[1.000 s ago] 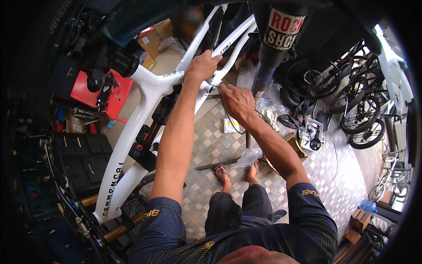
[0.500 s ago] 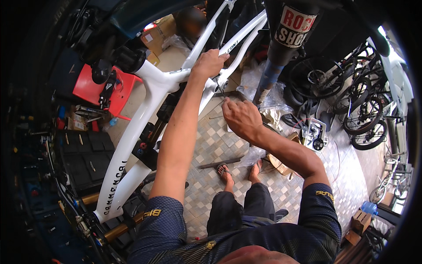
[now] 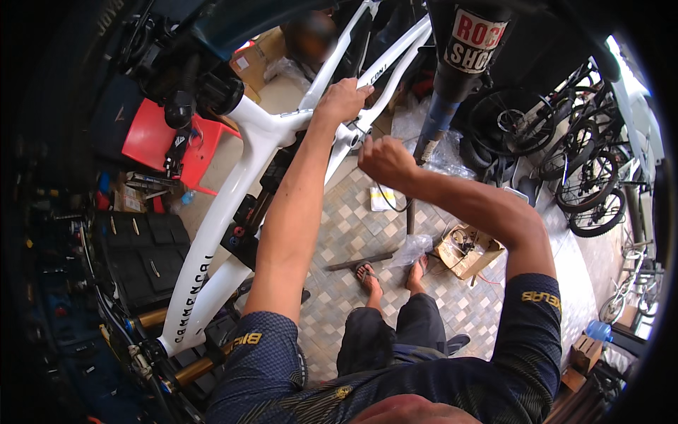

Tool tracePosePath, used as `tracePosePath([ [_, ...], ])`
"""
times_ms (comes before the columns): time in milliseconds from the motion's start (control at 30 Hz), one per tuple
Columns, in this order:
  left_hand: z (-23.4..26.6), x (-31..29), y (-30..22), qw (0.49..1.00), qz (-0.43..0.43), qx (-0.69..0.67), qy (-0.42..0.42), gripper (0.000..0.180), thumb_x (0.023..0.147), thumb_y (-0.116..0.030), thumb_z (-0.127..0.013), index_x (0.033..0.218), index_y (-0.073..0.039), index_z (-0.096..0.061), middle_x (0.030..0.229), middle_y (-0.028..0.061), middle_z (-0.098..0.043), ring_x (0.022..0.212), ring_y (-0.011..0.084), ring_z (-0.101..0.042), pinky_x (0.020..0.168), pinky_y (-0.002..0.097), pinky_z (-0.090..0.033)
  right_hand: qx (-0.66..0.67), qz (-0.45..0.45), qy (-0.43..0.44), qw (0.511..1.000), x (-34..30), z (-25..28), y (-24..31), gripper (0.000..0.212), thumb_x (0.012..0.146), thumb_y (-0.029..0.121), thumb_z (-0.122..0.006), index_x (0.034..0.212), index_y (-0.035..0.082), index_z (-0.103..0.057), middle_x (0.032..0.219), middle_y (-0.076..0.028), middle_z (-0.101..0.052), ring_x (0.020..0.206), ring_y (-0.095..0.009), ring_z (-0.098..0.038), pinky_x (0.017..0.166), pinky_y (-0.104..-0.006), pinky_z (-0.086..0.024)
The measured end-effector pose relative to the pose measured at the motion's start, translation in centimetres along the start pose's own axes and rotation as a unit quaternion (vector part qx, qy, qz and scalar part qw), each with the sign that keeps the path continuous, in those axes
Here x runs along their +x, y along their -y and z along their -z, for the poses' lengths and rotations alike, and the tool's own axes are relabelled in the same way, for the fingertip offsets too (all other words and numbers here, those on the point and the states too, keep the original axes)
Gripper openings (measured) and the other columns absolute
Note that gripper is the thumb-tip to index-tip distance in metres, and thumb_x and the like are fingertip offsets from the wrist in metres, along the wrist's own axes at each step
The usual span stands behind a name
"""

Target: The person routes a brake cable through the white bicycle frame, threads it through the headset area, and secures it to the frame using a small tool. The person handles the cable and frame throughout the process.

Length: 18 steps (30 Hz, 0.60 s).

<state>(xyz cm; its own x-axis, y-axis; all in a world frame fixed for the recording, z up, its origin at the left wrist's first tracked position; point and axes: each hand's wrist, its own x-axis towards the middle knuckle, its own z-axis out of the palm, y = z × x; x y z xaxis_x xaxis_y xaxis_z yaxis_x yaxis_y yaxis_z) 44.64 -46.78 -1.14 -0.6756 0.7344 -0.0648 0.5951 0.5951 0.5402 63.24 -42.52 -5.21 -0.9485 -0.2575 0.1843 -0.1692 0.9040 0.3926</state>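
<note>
A white bicycle frame point(image 3: 219, 205) slants across the left and centre of the view. My left hand point(image 3: 344, 100) is closed round its tubing near the rear pivot, fingers partly hidden behind it. Just right of the pivot hole point(image 3: 354, 139), my right hand point(image 3: 387, 162) is closed in a pinch. A thin black cable point(image 3: 387, 201) loops down from below it, and its fingertips hide where they grip. Against the frame's lower part sits a dark rear shock point(image 3: 245, 219).
A blue and black stand post point(image 3: 436, 120) rises right of my hands. Behind the frame stands a red chair point(image 3: 148, 138). An open cardboard box point(image 3: 470, 261) lies on the tiled floor, near my feet. Several bicycles point(image 3: 583, 166) line the right side.
My right hand has turned and risen slightly, its elbow swinging outward, and the cable loop now shows below it. My left hand keeps its hold on the frame. The view has shifted slightly.
</note>
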Motion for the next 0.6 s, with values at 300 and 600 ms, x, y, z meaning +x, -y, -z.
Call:
tracePosePath([
  [300,0.5,-1.2,0.5,1.000,-0.003,0.014,-0.018,0.053,0.102,-0.051,-0.055,0.113,-0.001,-0.068,0.110,0.0278,-0.070,0.107,0.0469,-0.066,0.093,0.0526,-0.050,-0.036,0.046,-0.054,0.997,0.1,0.4,2.1,0.015,0.085,0.012,-0.065,0.084,0.002,-0.075,0.075,-0.010,-0.072,0.060,-0.018,-0.067,0.051,-0.0334,-0.046],
  [600,0.6,-0.5,0.2,1.000,0.003,-0.006,0.003,0.053,0.101,-0.053,-0.057,0.111,-0.002,-0.070,0.093,0.0201,-0.074,0.095,0.0364,-0.072,0.086,0.0481,-0.053,0.270,-0.217,0.048,0.937,0.4,-0.7,0.8,0.024,0.099,0.022,-0.056,0.115,0.007,-0.066,0.076,-0.016,-0.072,0.069,-0.034,-0.072,0.058,-0.0457,-0.056],
])
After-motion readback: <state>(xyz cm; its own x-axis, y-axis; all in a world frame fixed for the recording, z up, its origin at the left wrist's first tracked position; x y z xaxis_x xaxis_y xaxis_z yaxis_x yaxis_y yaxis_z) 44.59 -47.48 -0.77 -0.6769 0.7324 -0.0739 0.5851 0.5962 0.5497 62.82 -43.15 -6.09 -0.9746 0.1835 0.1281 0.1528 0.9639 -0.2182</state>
